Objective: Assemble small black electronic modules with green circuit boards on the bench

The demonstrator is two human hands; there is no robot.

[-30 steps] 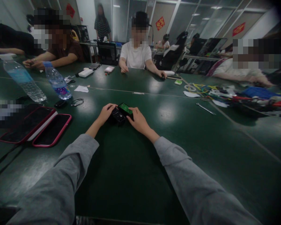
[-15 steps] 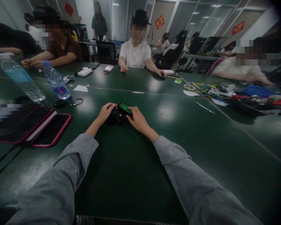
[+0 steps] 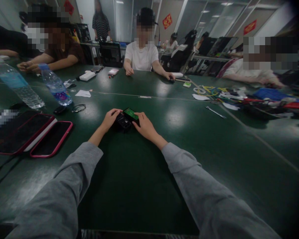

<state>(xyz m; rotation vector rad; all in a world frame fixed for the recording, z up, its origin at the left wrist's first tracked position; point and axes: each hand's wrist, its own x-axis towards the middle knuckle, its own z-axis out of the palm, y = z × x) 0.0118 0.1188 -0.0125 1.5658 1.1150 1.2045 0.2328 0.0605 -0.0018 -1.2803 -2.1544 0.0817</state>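
Head view of a dark green bench (image 3: 139, 186), on which a black device (image 3: 124, 122) lies between a person's two hands. Far to the left of the device is a clear bottle (image 3: 17, 87) with a blue label. Nearer to the device on this side lies a red-edged case (image 3: 51, 138) with a dark face; a blue-capped bottle (image 3: 55, 85) stands left of the device and beyond it, with a small black object (image 3: 60, 110) by its base. A thin loop of cable (image 3: 79, 108) lies between that object and the device. Left hand (image 3: 110, 119): thumb and fingers are closed on the left edge of the device. The device's right part carries a green circuit board (image 3: 131, 113), face up. Right hand (image 3: 145, 126): fingers and thumb grip the device at its right edge, beside the board. Well beyond the device sits a co-worker (image 3: 142, 56) in a white shirt. To the right of the device lies a metal spanner (image 3: 215, 112); farther right and beyond is a heap of cables (image 3: 249, 99).
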